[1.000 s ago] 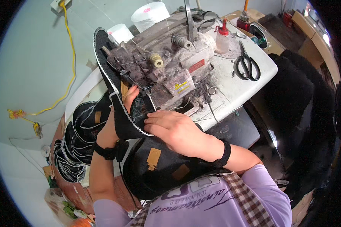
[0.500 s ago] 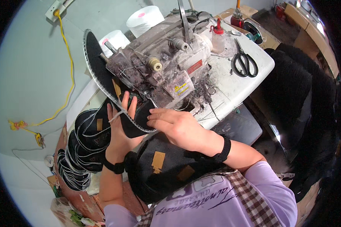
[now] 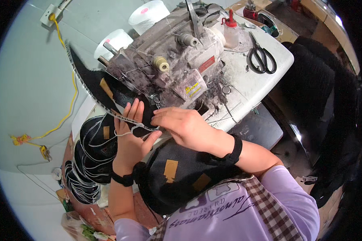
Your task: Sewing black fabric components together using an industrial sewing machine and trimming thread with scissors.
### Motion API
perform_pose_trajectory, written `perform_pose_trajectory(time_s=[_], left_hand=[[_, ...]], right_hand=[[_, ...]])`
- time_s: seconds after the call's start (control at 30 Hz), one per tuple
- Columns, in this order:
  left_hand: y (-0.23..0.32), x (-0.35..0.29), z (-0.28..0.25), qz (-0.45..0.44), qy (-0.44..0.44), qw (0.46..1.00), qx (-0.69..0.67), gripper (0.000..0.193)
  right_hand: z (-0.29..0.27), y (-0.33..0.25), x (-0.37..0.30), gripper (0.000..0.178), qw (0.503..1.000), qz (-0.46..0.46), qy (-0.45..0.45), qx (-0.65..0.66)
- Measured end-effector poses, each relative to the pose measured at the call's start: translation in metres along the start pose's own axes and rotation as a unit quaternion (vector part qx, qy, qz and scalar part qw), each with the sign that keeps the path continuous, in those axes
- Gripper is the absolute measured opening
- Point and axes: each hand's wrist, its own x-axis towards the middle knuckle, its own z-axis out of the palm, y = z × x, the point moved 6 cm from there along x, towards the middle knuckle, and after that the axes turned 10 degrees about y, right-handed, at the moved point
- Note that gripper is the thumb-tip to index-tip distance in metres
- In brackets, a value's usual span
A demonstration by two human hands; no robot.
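A curved black fabric piece (image 3: 93, 80), its rim bound in white stitching, lies against a lint-covered overlock sewing machine (image 3: 165, 52) and rises at the far left. My left hand (image 3: 129, 140) is open at its near edge, fingers stretched beneath the presser area and thumb reaching right. The white-stitched rim and a loose thread cross its fingers. Just right of it, my right hand (image 3: 185, 126) is closed, bent fingertips pressed together on the black piece close to the machine. The needle is hidden. On my lap sits another black piece (image 3: 157, 176) with tan patches.
Several finished-edge black pieces (image 3: 88, 160) are stacked left of my left arm. White thread cones (image 3: 149, 17) stand behind the machine. Scissors (image 3: 261, 56) and a red-capped oil bottle (image 3: 230, 32) rest on the white tabletop (image 3: 279, 58). Dark fabric (image 3: 309, 88) hangs at the right.
The black piece has swung left and lower at its far end, showing more of its inner face and a tan patch. My left thumb now reaches out; my right hand has shifted slightly left.
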Motion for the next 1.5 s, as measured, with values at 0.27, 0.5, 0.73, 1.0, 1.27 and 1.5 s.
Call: perform_pose_trajectory(time_s=[0.27,0.5,0.73,1.0,1.27,1.5], left_hand=[[-0.005,0.001,0.001,-0.011,-0.011,1.0,-0.007,0.071],[-0.051,0.02,0.008,0.008,0.1,0.988,-0.117,0.033],[-0.078,-0.001,-0.004,-0.074,0.143,0.97,-0.18,0.024],[-0.075,-0.006,-0.004,-0.218,0.115,0.879,-0.408,0.032],[-0.071,-0.011,-0.026,-0.304,0.121,0.898,-0.293,0.03],[-0.051,-0.01,-0.051,-0.287,0.167,0.896,-0.296,0.033]], right_hand=[[0.003,0.0,-0.003,0.025,1.0,0.0,0.025,-0.004],[0.038,-0.017,-0.003,0.037,0.999,0.024,-0.004,-0.03],[-0.082,0.027,-0.003,0.025,0.974,0.061,0.141,-0.169],[-0.256,0.152,-0.018,0.038,0.8,0.327,-0.023,-0.503],[-0.259,0.134,-0.034,0.063,0.848,0.486,0.15,-0.149],[-0.065,-0.004,-0.083,0.068,0.927,0.293,-0.086,0.216]])
